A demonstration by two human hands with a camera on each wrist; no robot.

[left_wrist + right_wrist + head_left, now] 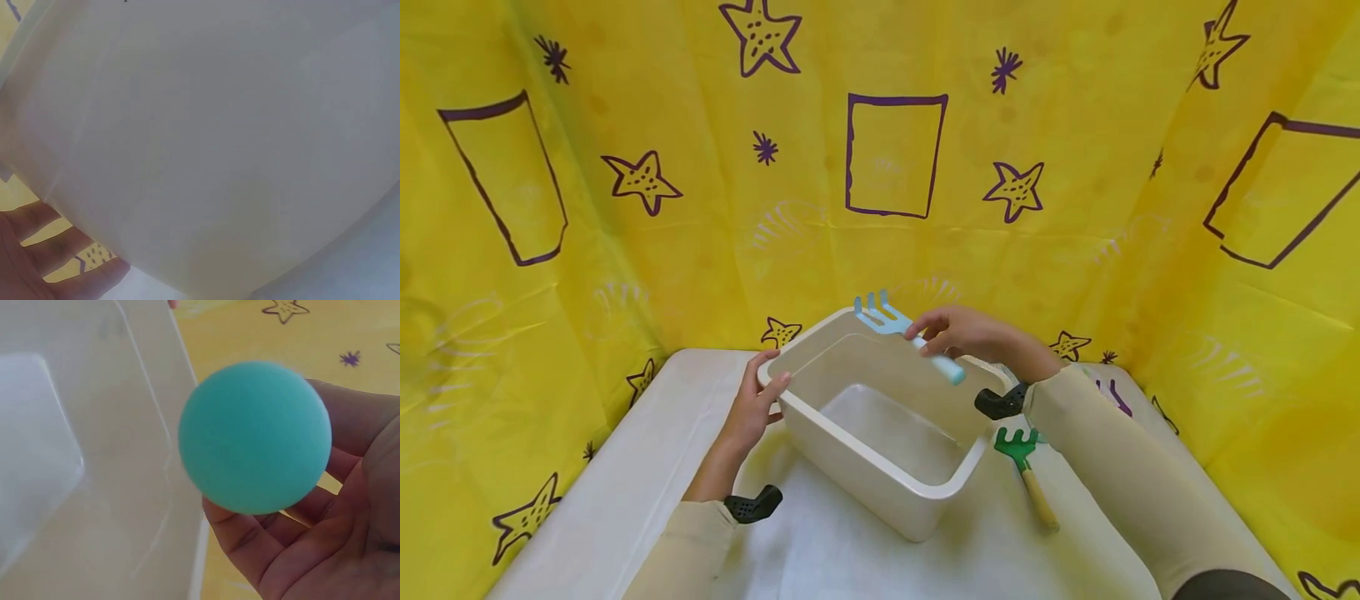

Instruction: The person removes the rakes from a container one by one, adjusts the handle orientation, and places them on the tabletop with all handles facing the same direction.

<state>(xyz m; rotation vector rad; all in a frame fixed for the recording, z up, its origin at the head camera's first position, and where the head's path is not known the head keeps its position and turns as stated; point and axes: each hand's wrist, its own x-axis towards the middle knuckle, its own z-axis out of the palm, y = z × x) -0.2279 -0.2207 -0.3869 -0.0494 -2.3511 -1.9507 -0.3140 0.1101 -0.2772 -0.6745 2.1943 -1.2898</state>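
Note:
A cream plastic tub (865, 450) stands at an angle on the table, its inside bare. My left hand (752, 400) holds its left corner, with the thumb over the rim and the fingers along the outside; in the left wrist view several fingers (62, 250) show beside the tub wall (206, 137). Above the tub's far right side, my right hand (962, 333) pinches a light blue toy hand rake (887, 323) by its handle, prongs pointing up and left. In the right wrist view the handle's round teal end (255, 437) faces the camera and hides some fingertips.
A green toy hand rake (1017, 448) with a wooden handle lies on the white table (820, 558), right of the tub. Partly hidden purple shapes (1120, 398) show beyond the right sleeve. Yellow patterned cloth (895, 250) encloses the table's back and sides.

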